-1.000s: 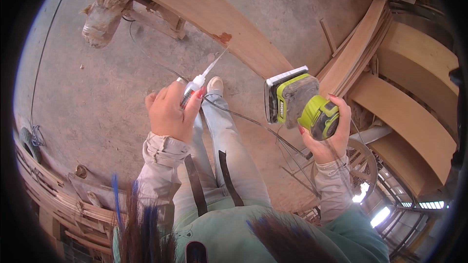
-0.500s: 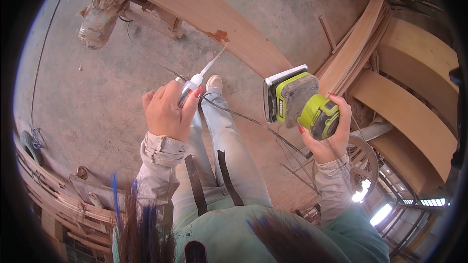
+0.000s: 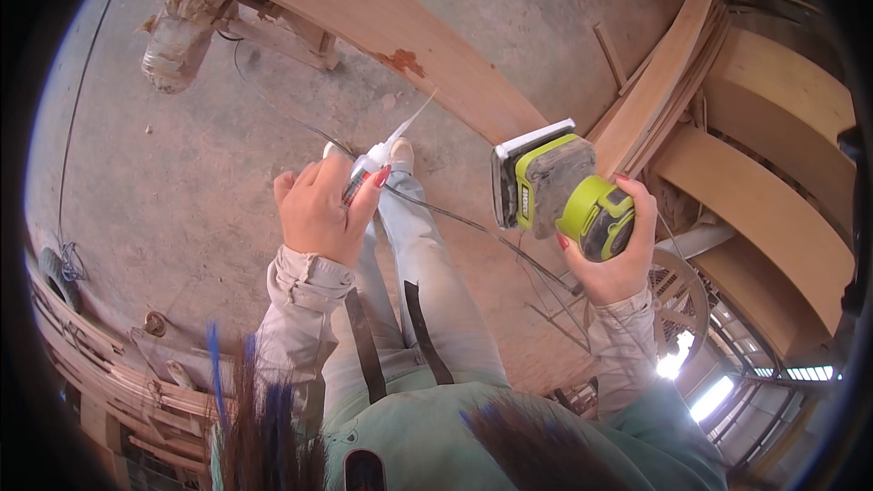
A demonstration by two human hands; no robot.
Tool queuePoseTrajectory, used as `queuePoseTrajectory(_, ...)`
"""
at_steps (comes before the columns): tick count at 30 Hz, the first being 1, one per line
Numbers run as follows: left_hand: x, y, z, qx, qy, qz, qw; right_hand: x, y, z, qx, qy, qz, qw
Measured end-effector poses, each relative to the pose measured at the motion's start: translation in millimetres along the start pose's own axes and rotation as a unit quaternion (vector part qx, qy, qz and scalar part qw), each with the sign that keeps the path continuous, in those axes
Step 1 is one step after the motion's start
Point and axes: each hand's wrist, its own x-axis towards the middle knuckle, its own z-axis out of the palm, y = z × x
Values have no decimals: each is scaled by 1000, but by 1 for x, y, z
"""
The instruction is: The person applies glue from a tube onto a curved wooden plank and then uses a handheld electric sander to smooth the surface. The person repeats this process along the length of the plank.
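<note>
Head view, looking down past the person's light-blue trouser legs [image 3: 423, 255]: both forearms [image 3: 296, 327] come up from below in pale, bunched sleeves, elbows bent, hands out in front and well apart. From where I stand, the bare left hand [image 3: 318, 209] shows its back, thumb and forefinger pinching a small clear plastic bottle with a white cap [image 3: 368, 173], the other fingers curled inward. The bottle tilts up and rightward, its long tapered nozzle [image 3: 407, 120] aimed at the near edge of a long, curved, light-brown wooden board [image 3: 427, 41], near a dark reddish-brown stain [image 3: 400, 62]. The bare right hand [image 3: 623, 264] is raised, thumb and forefinger (red nails on both) spread around the rounded end of a lime-green and grey power sander [image 3: 546, 182], its flat, white-edged pad turned toward the upper left.

I can't tell whether the nozzle's tip touches the wood or hangs in front of it, nor whether the pad meets the board's end, which it overlaps from this angle. The right hand's remaining fingers are hidden, so how they sit I can't say. The left hand covers the bottle's lower part. The board runs off at the top, and blue-streaked dark hair [image 3: 273, 427] blocks some of the lower view.
</note>
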Motion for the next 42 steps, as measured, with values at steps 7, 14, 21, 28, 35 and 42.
queuePoseTrajectory(7, -1, 1, 1, 17, -1, 18, 1000, 0, 1, 5, 13, 40, -23, 999)
queuePoseTrajectory(14, -1, -6, -3, 13, -9, 12, 1000, -3, 3, 5, 12, 46, -17, 999)
queuePoseTrajectory(21, 0, -4, -5, 22, -19, 11, 1000, -6, 6, 6, 15, 50, 1, 999)
queuePoseTrajectory(28, -1, 4, 2, 9, -9, 17, 1000, -6, 6, 6, 17, 47, 0, 999)
queuePoseTrajectory(35, -1, -4, 2, -6, -16, 2, 1000, -6, 6, 5, 24, 43, 11, 999)
queuePoseTrajectory(42, -2, -17, -3, -13, -20, -29, 999, -4, 7, 4, 22, 32, -1, 999)
